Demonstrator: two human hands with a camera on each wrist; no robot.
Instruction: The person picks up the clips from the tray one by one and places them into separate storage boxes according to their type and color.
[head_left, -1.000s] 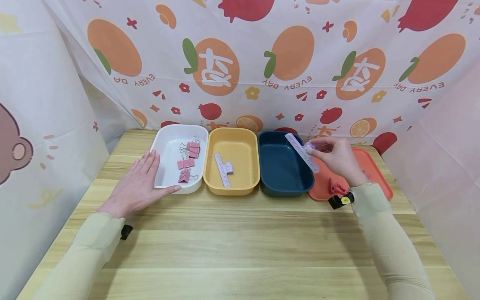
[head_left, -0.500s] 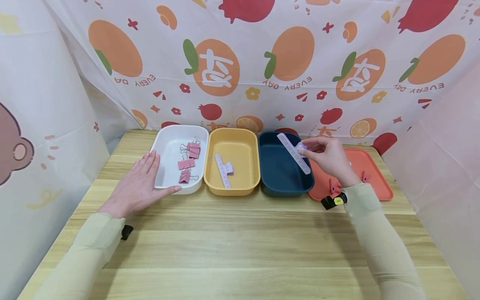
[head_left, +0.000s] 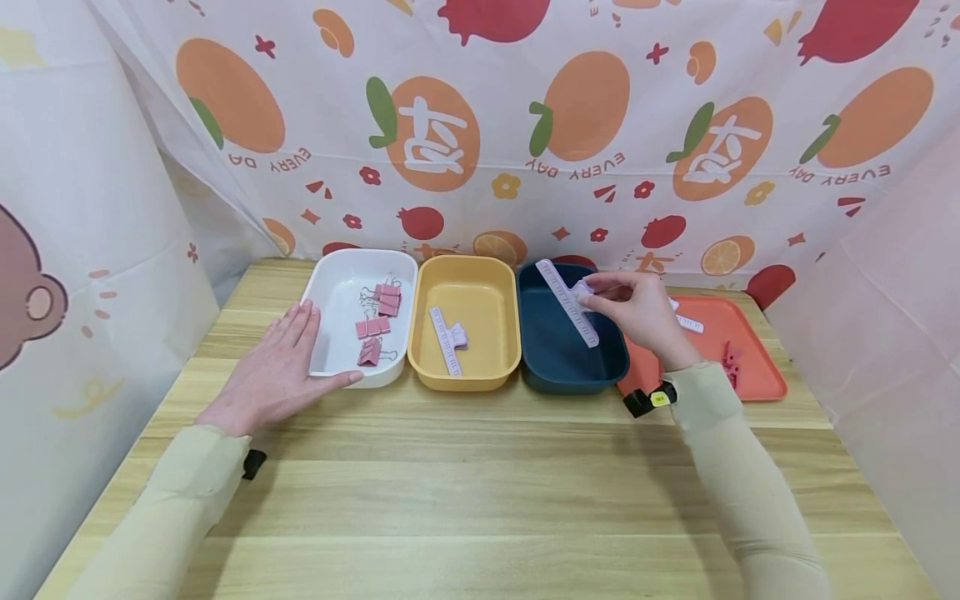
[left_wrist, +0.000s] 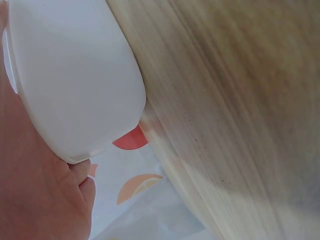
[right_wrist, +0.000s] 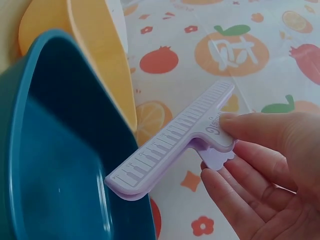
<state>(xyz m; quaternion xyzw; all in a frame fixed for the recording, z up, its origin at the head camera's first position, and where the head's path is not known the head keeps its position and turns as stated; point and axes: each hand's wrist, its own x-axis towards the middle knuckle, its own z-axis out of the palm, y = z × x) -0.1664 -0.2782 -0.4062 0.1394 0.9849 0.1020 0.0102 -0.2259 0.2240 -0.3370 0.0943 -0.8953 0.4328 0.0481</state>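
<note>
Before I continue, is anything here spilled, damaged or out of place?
Nothing stands out. The white bin, yellow bin and blue bin stand side by side, pink clips lie in the white one, and no spill or damage shows. The right hand hides part of the orange tray.

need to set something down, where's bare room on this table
Widest: the tabletop in front of the yellow bin, between the sleeves. Smaller: the yellow bin's floor behind its purple clip. Crowded: the white bin's right side, with pink binder clips, and above the blue bin, where the right hand holds another clip.
</note>
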